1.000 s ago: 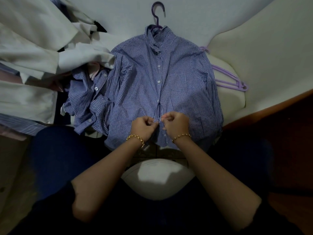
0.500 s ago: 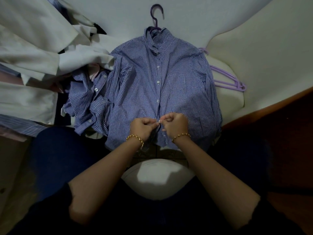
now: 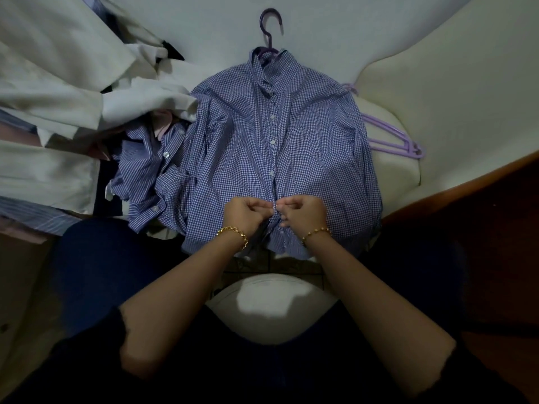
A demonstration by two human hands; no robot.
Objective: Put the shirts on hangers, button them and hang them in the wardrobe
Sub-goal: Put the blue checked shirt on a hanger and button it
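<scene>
A blue-and-white checked shirt lies flat on a white bed, front up, on a dark purple hanger whose hook sticks out above the collar. Its front is buttoned from the collar down to my hands. My left hand and my right hand meet at the placket low on the shirt, each pinching one edge of the fabric at a button. Below my hands the placket hangs apart near the hem.
A heap of white, pink and striped shirts fills the left, with a blue striped shirt beside the checked one. Several lilac hangers lie at the right by a cream cushion. A wooden edge borders the bed.
Both hands stay pinched together at the same low spot on the placket, with only small finger movements. The shirt has not shifted.
</scene>
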